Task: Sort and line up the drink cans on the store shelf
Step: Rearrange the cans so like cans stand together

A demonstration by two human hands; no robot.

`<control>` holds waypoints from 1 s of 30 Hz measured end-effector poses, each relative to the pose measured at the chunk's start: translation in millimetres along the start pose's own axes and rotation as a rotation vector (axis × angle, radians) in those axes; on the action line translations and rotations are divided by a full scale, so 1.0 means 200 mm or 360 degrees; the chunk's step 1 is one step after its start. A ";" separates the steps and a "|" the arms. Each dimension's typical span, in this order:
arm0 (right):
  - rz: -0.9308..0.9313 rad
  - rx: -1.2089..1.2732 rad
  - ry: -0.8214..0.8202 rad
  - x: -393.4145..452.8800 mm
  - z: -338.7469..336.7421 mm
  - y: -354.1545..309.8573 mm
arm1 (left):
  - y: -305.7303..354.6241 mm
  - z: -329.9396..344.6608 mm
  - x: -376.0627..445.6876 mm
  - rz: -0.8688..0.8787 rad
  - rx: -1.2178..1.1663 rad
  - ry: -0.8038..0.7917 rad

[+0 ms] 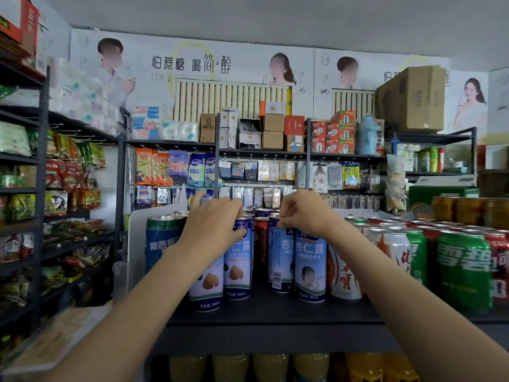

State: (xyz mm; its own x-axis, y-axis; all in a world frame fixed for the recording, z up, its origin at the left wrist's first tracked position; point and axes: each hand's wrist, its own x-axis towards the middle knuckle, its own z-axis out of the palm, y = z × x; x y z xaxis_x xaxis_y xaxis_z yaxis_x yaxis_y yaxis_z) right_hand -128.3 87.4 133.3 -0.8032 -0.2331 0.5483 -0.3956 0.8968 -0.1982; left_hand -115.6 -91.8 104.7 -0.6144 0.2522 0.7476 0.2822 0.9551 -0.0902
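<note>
Head view looks onto a dark store shelf crowded with upright drink cans. Left hand curls its fingers over the top of a tall blue-and-white almond drink can, gripping it near the rim; a second can of the same kind stands just beside it, closer to the camera and partly hidden by the forearm. Right hand pinches the rim of another blue almond drink can with curled fingers, and a matching can stands touching it on the right. Between the two held cans a red can stands further back. At the left end of the row a dark blue can stands against a white divider panel. To the right of the almond cans stand a white-and-orange can, then white, green and red soda cans, with a green Sprite can nearest the front edge. Bottles of yellow drink fill the shelf below. Hanging packets and cardboard boxes fill the racks behind.
</note>
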 end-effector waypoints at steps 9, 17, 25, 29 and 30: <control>-0.0269 0.0250 0.0130 -0.08 -0.15 -0.13 | 0.11 -0.03 -0.03 0.0008 -0.0320 -0.0049; -0.0440 0.0958 0.0230 -0.14 -0.25 -0.22 | 0.06 -0.20 -0.03 -0.0217 -0.1116 0.0114; -0.0283 0.0161 0.0142 -0.06 0.02 -0.14 | -0.11 -0.38 0.08 -0.0448 -0.1518 0.0382; -0.0150 0.0550 0.0393 0.01 0.04 -0.15 | -0.13 -0.41 0.20 -0.0499 -0.1661 0.0504; -0.0105 0.0516 0.0432 0.03 0.03 -0.14 | -0.13 -0.41 0.22 -0.0498 -0.1666 0.0534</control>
State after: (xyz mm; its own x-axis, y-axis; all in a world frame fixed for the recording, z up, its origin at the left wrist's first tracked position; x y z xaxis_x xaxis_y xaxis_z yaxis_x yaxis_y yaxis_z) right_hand -124.6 58.5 137.3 -0.6423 -0.1397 0.7536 -0.5966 0.7085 -0.3771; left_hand -89.4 -118.6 193.5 -0.5824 -0.1786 0.7930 0.7236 0.3306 0.6059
